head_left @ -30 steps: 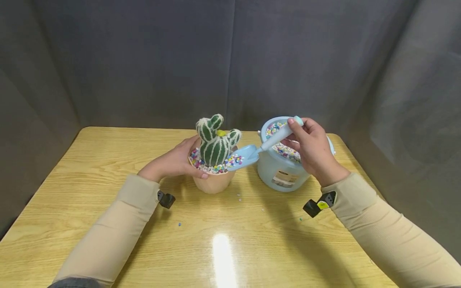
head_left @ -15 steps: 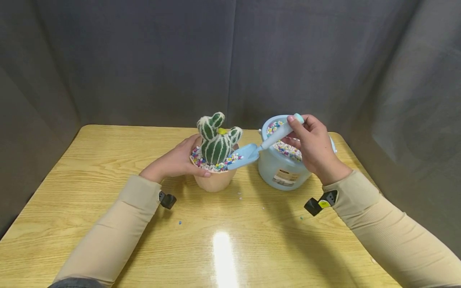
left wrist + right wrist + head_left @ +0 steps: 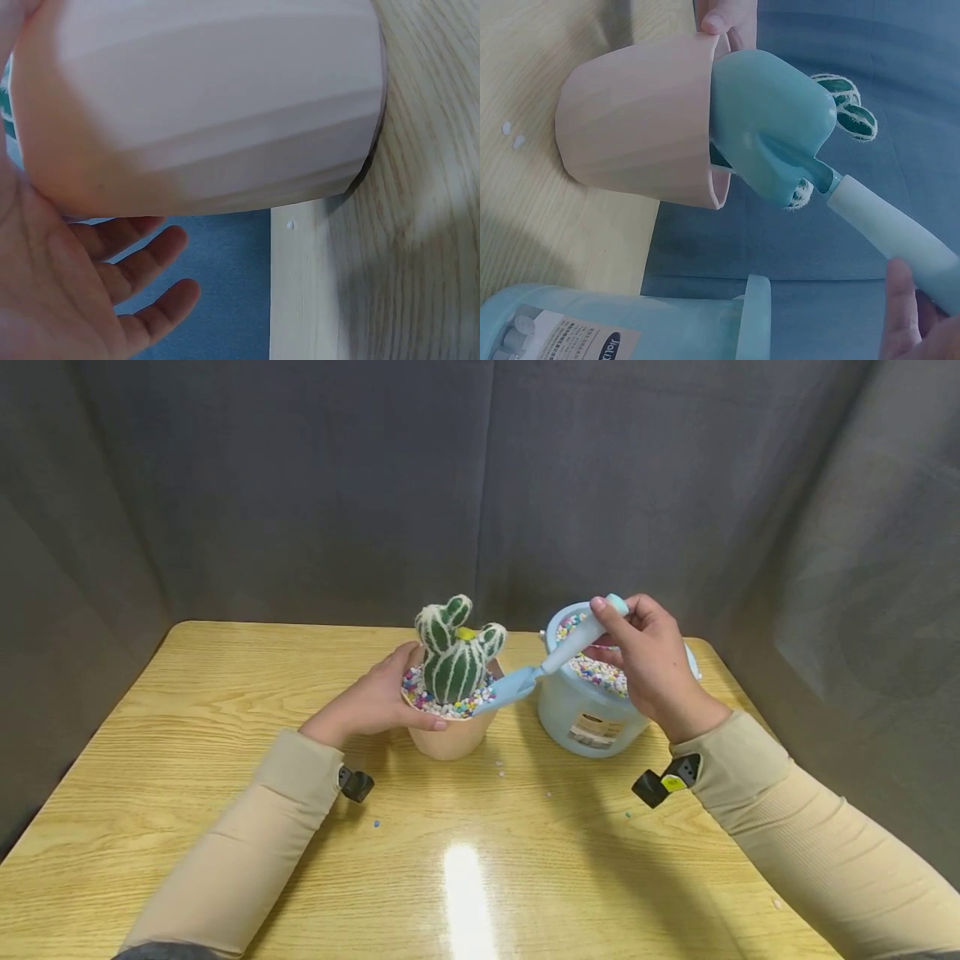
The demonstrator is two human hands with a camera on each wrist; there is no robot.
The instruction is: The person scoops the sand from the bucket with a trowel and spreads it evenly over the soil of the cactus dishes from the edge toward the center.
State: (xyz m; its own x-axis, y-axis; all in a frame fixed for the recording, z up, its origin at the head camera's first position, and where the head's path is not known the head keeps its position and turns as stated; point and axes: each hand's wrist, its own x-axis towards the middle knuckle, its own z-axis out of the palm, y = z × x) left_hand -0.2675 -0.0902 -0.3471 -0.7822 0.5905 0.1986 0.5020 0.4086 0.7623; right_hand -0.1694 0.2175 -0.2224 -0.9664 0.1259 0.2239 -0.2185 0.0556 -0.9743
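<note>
My left hand [image 3: 375,697] grips a pale peach flower pot [image 3: 447,743] from its left side, the thumb along the front rim. A green-and-white knitted cactus [image 3: 453,672] stands upright in the pot among multicoloured pebbles [image 3: 420,700]. On the right, my right hand [image 3: 658,668] pinches the handle end of a light blue trowel [image 3: 564,652]. The tip of its blade rests at the pot's right rim, tilted down into it. From the right wrist view, the back of the blade [image 3: 769,120] hides most of the cactus. Few pebbles show on the blade.
A light blue bucket [image 3: 566,710] of similar pebbles stands to the right of the pot, partly under my right hand. Several stray pebbles, one of them a blue pebble [image 3: 377,823], lie on the wooden table [image 3: 225,693]. Grey curtains [image 3: 322,493] hang behind and at the sides.
The trowel blade has tipped further, and the pebbles that lay on it have slid into the pot. My left hand and the pot have shifted slightly right.
</note>
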